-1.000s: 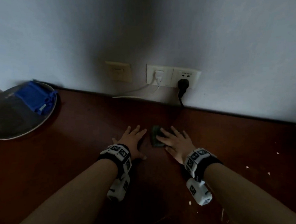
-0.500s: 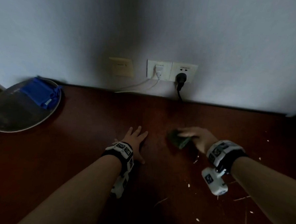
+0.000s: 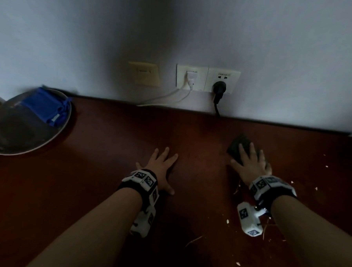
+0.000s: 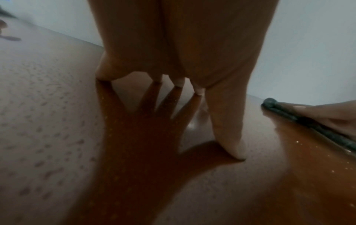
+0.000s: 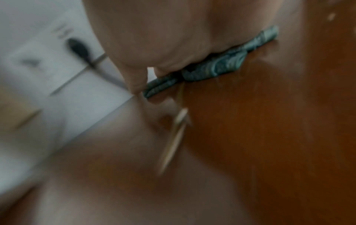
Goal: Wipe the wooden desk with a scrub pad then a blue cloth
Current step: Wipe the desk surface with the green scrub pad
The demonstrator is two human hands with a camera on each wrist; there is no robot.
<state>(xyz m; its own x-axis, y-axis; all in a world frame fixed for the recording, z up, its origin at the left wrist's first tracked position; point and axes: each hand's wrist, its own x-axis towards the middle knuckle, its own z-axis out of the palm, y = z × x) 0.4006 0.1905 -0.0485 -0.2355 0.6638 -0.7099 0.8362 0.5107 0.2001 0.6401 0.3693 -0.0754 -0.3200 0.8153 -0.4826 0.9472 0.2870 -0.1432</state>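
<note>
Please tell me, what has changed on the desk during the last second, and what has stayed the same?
The right hand slid the scrub pad to the right along the desk, away from the left hand, pressing it flat throughout. The left hand stayed flat on the wood, and the blue cloth stayed in the dish at the far left.

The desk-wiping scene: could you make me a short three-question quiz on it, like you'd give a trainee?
1. True or false: the blue cloth lies in the round tray.
2. Which hand presses the scrub pad flat on the desk?
A. left hand
B. right hand
3. Fill in: pale crumbs lie mostly on the desk's ___ side.

Key: 1 true; 2 B; 3 right.
</note>
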